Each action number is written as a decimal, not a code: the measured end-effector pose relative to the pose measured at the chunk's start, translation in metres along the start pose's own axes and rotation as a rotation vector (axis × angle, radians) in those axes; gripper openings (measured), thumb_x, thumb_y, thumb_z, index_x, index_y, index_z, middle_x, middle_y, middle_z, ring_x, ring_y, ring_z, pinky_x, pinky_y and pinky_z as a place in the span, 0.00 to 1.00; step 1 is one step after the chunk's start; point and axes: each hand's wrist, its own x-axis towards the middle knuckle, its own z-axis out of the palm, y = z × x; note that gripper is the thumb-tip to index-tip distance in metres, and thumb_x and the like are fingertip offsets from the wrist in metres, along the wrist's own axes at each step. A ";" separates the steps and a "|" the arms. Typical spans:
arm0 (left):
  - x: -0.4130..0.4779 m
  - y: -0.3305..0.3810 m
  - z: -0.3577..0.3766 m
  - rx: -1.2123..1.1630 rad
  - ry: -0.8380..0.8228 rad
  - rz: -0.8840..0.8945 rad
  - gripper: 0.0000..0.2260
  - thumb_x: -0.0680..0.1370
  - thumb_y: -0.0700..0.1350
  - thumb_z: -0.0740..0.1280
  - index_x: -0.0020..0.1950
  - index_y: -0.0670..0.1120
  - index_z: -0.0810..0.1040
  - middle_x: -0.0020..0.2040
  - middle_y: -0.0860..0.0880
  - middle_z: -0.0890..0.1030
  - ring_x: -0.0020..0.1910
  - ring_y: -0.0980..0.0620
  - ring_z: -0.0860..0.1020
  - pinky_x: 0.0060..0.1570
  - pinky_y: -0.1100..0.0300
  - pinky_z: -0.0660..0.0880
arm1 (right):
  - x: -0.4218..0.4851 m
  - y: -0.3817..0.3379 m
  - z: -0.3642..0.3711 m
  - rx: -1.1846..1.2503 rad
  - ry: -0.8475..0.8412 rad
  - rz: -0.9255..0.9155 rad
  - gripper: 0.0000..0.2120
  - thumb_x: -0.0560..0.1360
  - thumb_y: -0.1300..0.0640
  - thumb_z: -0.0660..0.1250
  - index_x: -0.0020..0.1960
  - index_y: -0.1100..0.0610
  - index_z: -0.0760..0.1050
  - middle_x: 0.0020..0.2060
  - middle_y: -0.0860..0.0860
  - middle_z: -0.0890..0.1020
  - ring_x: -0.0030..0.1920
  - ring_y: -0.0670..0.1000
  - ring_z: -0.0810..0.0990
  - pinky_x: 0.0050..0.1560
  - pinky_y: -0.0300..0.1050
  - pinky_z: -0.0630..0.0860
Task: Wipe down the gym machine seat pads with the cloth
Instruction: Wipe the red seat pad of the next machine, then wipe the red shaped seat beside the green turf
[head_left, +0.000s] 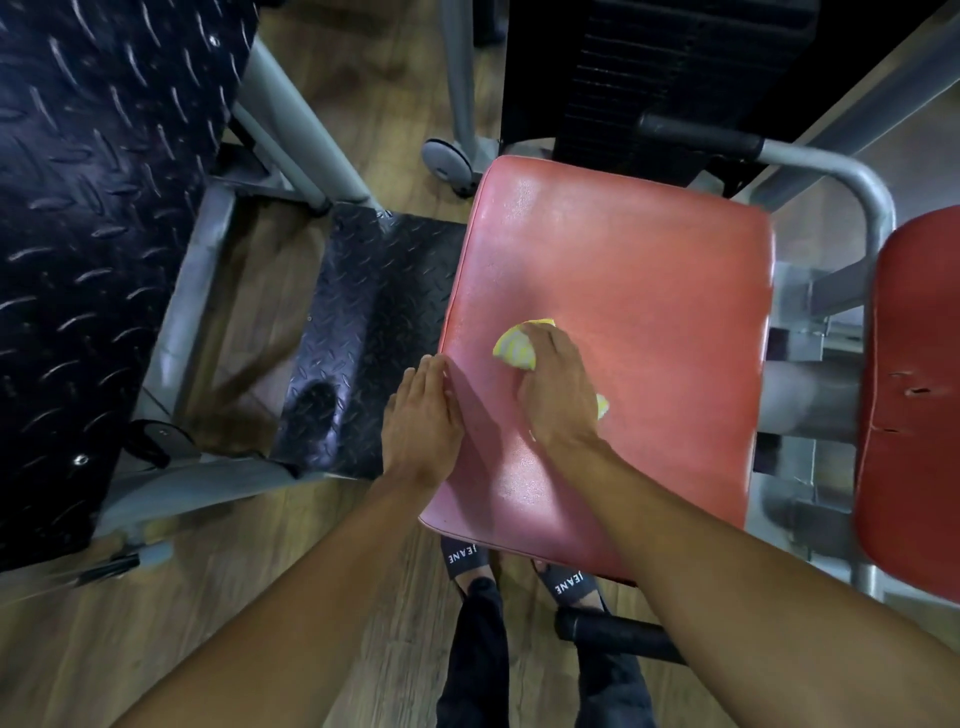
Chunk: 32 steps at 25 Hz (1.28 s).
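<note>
A red seat pad (649, 291) of a gym machine fills the middle of the view. My right hand (558, 395) presses a bunched yellow and white cloth (514, 348) onto the pad's left half, fingers curled over it. Part of the cloth (601, 406) peeks out under the palm. My left hand (423, 421) lies flat with straight fingers on the pad's left edge. The pad's surface shines near its front and top left.
A second red pad (914, 395) with small tears stands at the right edge. Grey frame tubes (831, 171) run around the seat. A black tread footplate (363, 338) lies left, a larger one (93, 208) further left. Weight stack (649, 67) behind. Wooden floor and my feet below.
</note>
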 end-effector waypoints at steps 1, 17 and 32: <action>-0.004 0.005 -0.008 0.017 0.004 0.006 0.22 0.82 0.45 0.48 0.75 0.42 0.63 0.74 0.42 0.67 0.73 0.40 0.65 0.71 0.43 0.65 | -0.002 -0.004 -0.009 0.144 0.036 0.067 0.28 0.70 0.69 0.55 0.66 0.50 0.72 0.65 0.48 0.74 0.64 0.52 0.73 0.60 0.50 0.73; -0.213 0.033 -0.173 0.005 0.338 -0.336 0.15 0.81 0.41 0.59 0.67 0.44 0.75 0.65 0.45 0.77 0.64 0.42 0.73 0.64 0.50 0.68 | -0.125 -0.157 -0.127 0.450 -0.720 -0.046 0.12 0.70 0.73 0.65 0.40 0.57 0.77 0.37 0.55 0.80 0.35 0.53 0.79 0.37 0.42 0.76; -0.562 -0.120 -0.219 -0.209 0.617 -0.997 0.15 0.79 0.47 0.59 0.64 0.46 0.76 0.63 0.43 0.78 0.63 0.41 0.75 0.60 0.51 0.72 | -0.443 -0.336 -0.007 0.008 -1.177 -0.640 0.12 0.71 0.68 0.66 0.45 0.52 0.79 0.46 0.55 0.84 0.49 0.57 0.82 0.57 0.53 0.78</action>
